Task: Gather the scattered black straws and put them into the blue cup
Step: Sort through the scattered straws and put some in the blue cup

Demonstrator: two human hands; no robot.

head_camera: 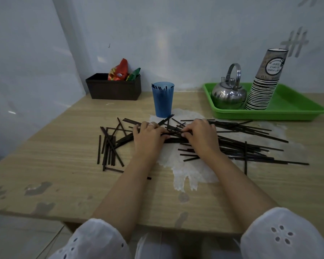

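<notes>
Honestly, left hand (149,136) and right hand (201,136) both pinch a messy straw bundle (176,140) mid-frame — crossed ends could snag the blue cup (163,101).

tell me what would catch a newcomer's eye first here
Scattered black straws cover the middle of the table, where the left hand and right hand grip a bundle. Just behind stands the blue cup, a few straws in it; a green tray with a steel kettle and stacked paper cups sits rear right.

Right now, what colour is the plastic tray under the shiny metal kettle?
The plastic tray is bright green; head view shows it.
</notes>
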